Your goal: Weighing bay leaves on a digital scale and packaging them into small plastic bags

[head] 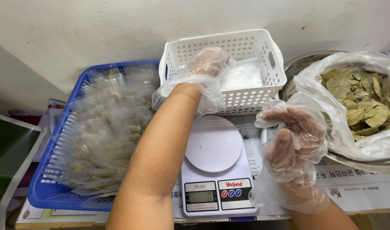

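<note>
Meanwhile, gloved left hand point(207, 64) reaches into a white basket point(254, 47), fingers curled over clear bags; right hand point(295, 132) hangs loosely curled, empty, beside the scale point(214, 164)

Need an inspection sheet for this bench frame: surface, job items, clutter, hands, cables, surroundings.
Surface: newspaper covers the bench top.
Job items: white basket holds clear bags; kitchen scale has a bare platter; metal bowl holds a plastic bag of dried leaves; blue basket is filled with packed leaf pouches.
Clutter: green-and-white item at the left edge, kind unclear.
Hands: both in loose plastic gloves; left hand reaches into the white basket; right hand rests by the leaf bag, holding nothing visible.
Cables: nothing seen.
Surroundings: plain white wall.
</note>
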